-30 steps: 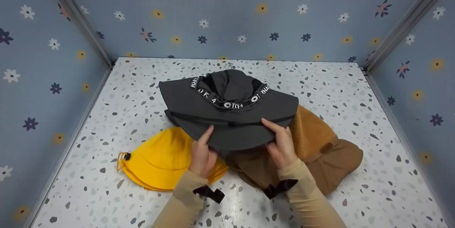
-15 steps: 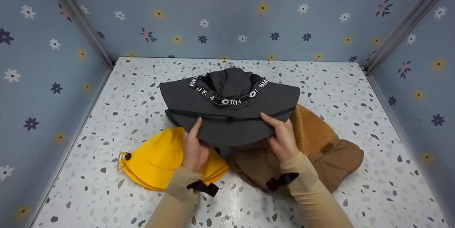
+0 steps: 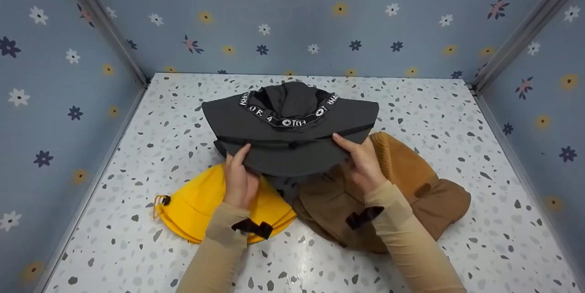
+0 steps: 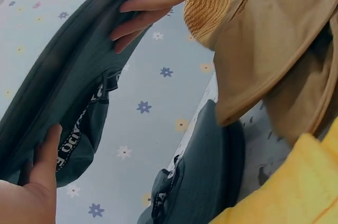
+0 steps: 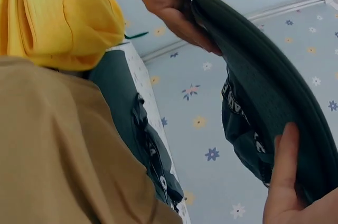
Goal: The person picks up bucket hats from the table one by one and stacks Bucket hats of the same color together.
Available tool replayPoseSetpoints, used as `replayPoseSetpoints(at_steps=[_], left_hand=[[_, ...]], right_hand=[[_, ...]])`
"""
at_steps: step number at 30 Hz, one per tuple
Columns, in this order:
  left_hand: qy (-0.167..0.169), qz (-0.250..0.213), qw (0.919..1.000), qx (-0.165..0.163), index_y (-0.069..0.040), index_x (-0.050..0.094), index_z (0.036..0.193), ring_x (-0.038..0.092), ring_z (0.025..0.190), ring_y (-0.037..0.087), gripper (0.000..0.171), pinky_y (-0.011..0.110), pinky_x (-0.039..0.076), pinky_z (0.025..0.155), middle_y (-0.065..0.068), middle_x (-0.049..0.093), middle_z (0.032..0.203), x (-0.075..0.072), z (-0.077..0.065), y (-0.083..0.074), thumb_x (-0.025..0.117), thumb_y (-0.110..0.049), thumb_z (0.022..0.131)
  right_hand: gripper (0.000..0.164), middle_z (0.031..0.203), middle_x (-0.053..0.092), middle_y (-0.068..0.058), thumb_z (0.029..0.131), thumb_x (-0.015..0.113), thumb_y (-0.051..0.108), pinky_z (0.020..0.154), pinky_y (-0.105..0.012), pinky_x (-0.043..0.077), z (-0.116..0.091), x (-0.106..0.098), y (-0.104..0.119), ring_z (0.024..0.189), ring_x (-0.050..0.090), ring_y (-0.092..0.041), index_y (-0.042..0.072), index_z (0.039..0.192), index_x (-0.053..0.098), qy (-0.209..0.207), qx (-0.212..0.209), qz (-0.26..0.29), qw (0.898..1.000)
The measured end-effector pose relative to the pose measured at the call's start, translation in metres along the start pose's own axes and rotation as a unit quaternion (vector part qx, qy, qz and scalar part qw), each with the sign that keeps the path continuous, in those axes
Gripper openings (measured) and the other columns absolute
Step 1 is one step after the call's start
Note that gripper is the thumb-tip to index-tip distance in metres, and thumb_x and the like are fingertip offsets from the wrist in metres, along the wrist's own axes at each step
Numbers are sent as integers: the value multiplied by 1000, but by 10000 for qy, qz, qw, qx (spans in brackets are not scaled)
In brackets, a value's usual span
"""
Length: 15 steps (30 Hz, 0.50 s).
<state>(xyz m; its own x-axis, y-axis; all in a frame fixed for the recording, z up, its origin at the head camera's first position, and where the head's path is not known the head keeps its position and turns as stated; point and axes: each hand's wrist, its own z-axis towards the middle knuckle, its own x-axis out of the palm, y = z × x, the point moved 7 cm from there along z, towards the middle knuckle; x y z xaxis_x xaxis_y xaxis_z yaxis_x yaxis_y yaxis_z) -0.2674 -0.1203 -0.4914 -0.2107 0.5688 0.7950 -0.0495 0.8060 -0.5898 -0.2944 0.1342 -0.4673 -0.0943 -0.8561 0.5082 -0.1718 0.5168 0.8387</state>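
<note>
Both hands hold a dark grey bucket hat by its near brim. It has a black band with white lettering round the crown and a black strip across the front. My left hand pinches the brim's left part, thumb on top and fingers beneath. My right hand grips the right part the same way. In the left wrist view, another dark grey hat with a lettered band lies lower, on the table; in the head view the held hat largely covers it.
A yellow bucket hat with a cord and black toggle lies at left on the speckled white table. Brown headwear with a ribbed tan part lies at right. Flower-printed panels stand at the back and sides.
The left hand has slid leftward along the brim, so the hands are farther apart. The held hat has moved slightly away from the body, showing more of the yellow and brown pieces.
</note>
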Motion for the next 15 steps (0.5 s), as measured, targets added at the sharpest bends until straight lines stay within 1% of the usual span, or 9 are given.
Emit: replayPoseSetpoints(at_steps=[3, 5, 7, 10, 12, 15], left_hand=[[-69, 3, 9999, -149, -25, -2, 160, 27, 149, 19, 73, 33, 31, 120, 3, 19, 165, -1, 5, -1, 41, -4, 103], [-112, -19, 9996, -246, -24, -1, 160, 28, 148, 21, 73, 36, 31, 120, 5, 20, 164, -2, 8, -2, 40, -5, 103], [-129, -17, 9995, -274, -24, 0, 160, 30, 148, 22, 71, 37, 32, 120, 6, 22, 163, -3, 10, -4, 40, -5, 103], [-74, -15, 9999, -123, -22, 7, 160, 31, 147, 22, 67, 36, 31, 120, 6, 24, 162, -5, 14, -9, 37, -3, 103], [-42, 41, 10000, -38, -20, 9, 160, 29, 148, 20, 66, 34, 30, 121, 6, 24, 162, -6, 17, -11, 36, -2, 103], [-63, 137, 9999, 21, -15, 11, 160, 27, 149, 20, 64, 33, 28, 122, 7, 22, 163, -9, 21, -16, 36, -1, 102]], right_hand=[[28, 89, 71, -3, 92, 64, -1, 70, -29, 59, 3, 2, 2, 74, 71, -15, 7, 117, 56, 160, 170, -101, 9997], [23, 86, 71, -3, 92, 60, -3, 66, -31, 58, 4, 3, 3, 72, 69, -16, 7, 112, 57, 274, 277, -40, 9992], [26, 87, 69, -4, 89, 53, -6, 64, -34, 57, 5, 4, 3, 73, 67, -18, 8, 111, 56, 358, 360, 45, 9987], [33, 90, 65, -5, 85, 45, -11, 64, -35, 55, 9, 5, 3, 77, 64, -19, 8, 111, 52, 392, 444, 81, 9982], [37, 92, 63, -5, 84, 44, -14, 62, -34, 55, 12, 4, 2, 77, 63, -19, 8, 114, 49, 327, 474, 19, 9983], [42, 94, 60, -6, 84, 45, -18, 60, -32, 56, 18, 3, 0, 76, 63, -18, 8, 117, 47, 151, 473, -117, 9987]])
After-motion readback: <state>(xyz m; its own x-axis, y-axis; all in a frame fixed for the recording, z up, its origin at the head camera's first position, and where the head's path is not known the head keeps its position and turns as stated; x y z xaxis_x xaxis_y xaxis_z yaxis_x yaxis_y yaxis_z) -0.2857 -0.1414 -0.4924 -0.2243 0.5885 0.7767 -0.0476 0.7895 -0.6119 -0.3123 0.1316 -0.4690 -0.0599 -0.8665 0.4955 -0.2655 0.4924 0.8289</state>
